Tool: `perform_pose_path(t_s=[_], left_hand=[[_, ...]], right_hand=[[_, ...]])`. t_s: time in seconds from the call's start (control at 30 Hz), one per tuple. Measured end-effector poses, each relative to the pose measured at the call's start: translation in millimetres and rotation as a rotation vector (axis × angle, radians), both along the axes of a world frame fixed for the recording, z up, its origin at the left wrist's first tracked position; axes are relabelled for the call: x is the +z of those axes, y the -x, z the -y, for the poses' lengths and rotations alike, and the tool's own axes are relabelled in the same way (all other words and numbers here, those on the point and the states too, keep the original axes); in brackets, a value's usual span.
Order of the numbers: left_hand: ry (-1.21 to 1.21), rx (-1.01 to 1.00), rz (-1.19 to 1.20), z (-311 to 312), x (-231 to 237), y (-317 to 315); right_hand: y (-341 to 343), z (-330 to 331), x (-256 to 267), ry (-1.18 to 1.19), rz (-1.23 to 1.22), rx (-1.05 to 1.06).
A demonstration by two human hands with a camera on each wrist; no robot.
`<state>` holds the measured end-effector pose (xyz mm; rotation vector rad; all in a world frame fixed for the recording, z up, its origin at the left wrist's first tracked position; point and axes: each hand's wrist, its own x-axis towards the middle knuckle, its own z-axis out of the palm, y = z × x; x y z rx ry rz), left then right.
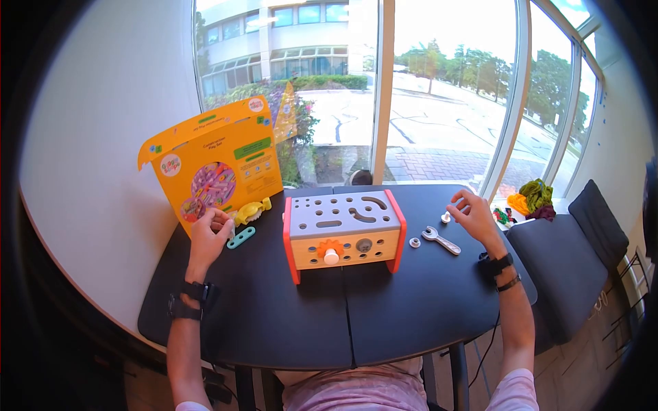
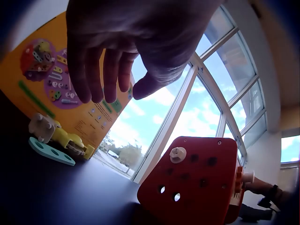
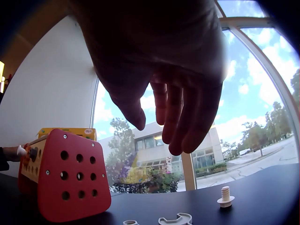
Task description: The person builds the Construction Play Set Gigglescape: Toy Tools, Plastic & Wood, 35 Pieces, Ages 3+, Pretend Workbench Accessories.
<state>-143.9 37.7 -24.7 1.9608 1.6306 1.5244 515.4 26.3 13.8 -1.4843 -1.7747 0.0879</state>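
My left hand hovers at the left with relaxed fingers and nothing in its grasp. Below its fingertips lie a teal strip with holes and a yellow toy piece; a whitish piece sits beside them in the left wrist view. Over on the right, my right hand hangs above the table, fingers loosely bent and holding nothing. A white toy bolt stands head-down under it, threads up. Close by are a grey toy wrench and a small white nut.
Mid-table stands a toy workbench with red sides, a grey holed top, and an orange gear on its front. An open yellow box leans at back left. Windows rise behind the black table; a dark chair is right.
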Motion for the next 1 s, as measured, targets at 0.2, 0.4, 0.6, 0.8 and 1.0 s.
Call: perform_pose_path(t_s=[0.2,0.4,0.6,0.8,1.0], left_hand=[[0.083,0.129,-0.220,-29.2,-19.0,17.2],[0.109,0.312,-0.445,-52.4,-32.7,25.1],[0.081,0.246,-0.562,-51.8,-32.4,17.8],[0.442,0.182,-0.640,-41.3,-25.5,8.5],[0.551,0.186,-0.700,-31.8,-31.0,6.7]], right_hand=[[-1.1,-1.8,-1.2,0.041,0.059,0.024],[4.1,3.8,0.6,0.091,0.074,0.032],[-4.5,2.3,-7.4,0.096,0.130,-0.002],[-34.6,-16.9,-32.8,0.226,0.301,0.009],[-52.6,-41.5,-63.2,0.367,0.425,0.065]])
